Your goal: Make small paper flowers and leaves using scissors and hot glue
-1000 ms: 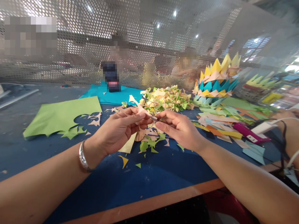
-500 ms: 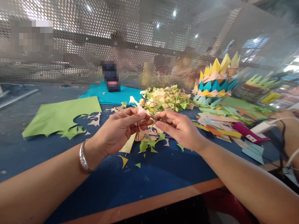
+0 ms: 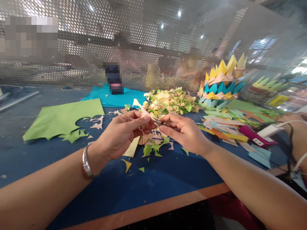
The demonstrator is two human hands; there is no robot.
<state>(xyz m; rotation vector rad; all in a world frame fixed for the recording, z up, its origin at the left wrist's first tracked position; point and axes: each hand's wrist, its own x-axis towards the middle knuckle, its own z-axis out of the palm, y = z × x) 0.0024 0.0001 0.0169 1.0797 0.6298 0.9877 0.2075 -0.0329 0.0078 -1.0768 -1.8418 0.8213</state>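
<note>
Between the thumb and fingers of my left hand [image 3: 127,131] is a pale pink piece of cut paper [image 3: 145,112], its pointed end sticking up. My right hand [image 3: 182,129] is closed in a pinch around a slim metal tool [image 3: 156,121], whose tip meets the paper. Most of the tool is hidden by my fingers, so its kind cannot be made out. Just behind my hands rises a heap of small curled paper pieces [image 3: 172,100] in pink, yellow and green. Below them lie green paper scraps [image 3: 155,148] and a cream paper piece [image 3: 131,147].
At left lies a green sheet [image 3: 64,116] with cut-out edges, before a blue sheet [image 3: 134,95]. A tiered paper ornament [image 3: 220,84] stands at back right. Paper strips [image 3: 223,124], a magenta device [image 3: 256,136] with cables and another person's arm [image 3: 296,137] are to the right.
Hardly anything differs. My left wrist and forearm have shifted slightly; both hands keep the paper and tool in nearly the same place.
</note>
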